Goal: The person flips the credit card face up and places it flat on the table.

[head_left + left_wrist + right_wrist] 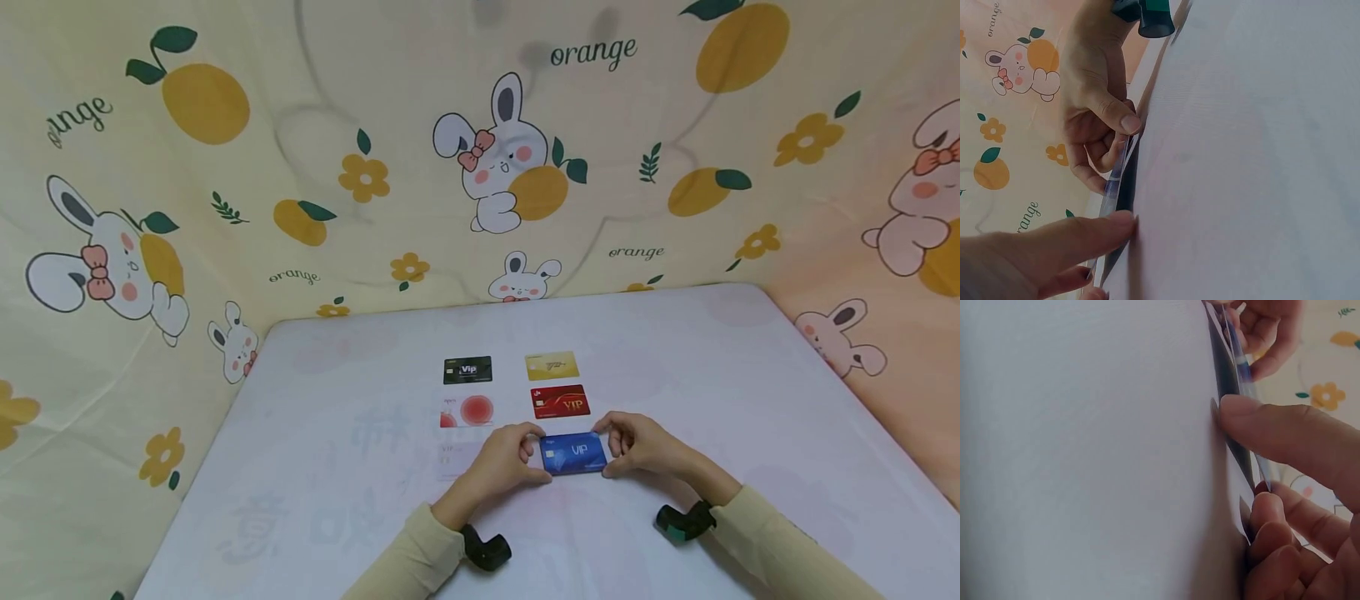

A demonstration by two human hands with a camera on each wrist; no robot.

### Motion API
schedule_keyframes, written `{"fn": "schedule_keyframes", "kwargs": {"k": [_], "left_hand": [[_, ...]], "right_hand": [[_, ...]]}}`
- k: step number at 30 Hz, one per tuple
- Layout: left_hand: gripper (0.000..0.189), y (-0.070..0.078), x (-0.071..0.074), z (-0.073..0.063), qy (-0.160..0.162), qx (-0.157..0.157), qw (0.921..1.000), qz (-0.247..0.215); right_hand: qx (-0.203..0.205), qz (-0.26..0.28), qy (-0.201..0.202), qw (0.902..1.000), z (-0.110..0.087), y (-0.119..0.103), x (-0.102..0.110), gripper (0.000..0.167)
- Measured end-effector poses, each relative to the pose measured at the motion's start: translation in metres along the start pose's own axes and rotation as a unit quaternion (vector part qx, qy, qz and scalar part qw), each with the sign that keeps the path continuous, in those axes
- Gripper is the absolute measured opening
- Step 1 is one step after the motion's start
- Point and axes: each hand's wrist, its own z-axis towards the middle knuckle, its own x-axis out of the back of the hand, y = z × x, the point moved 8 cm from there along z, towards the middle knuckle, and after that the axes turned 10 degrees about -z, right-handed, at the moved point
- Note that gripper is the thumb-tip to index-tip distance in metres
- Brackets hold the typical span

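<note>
Thumb and fingers of my left hand (pixel 508 458) pinch the left end of a blue VIP card (pixel 576 454), and my right hand (pixel 647 446) pinches its right end. Both wrist views show this card (pixel 1112 187) nearly edge-on, with a dark shadow under it, slightly off the white table surface. Just beyond it lies a red VIP card (pixel 561 402), with a gold card (pixel 552 366) behind. To the left are a black Vip card (pixel 467 370) and a white card with red circles (pixel 467 411). A pale lilac card (pixel 456 458) is partly covered by my left hand.
The white-covered table (pixel 337 375) reaches back to a cloth wall (pixel 420 83) printed with rabbits and oranges. More printed cloth stands at the left and right. A dark wrist device (pixel 487 550) sits on each forearm.
</note>
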Motion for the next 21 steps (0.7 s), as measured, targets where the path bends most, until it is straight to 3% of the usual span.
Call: {"fn": "schedule_keyframes", "kwargs": {"k": [21], "left_hand": [[0.052, 0.0, -0.0021, -0.0004, -0.002, 0.021, 0.9997, 0.015]], "right_hand": [[-0.01, 0.022, -0.006, 0.9997, 0.0004, -0.002, -0.002, 0.057]]}}
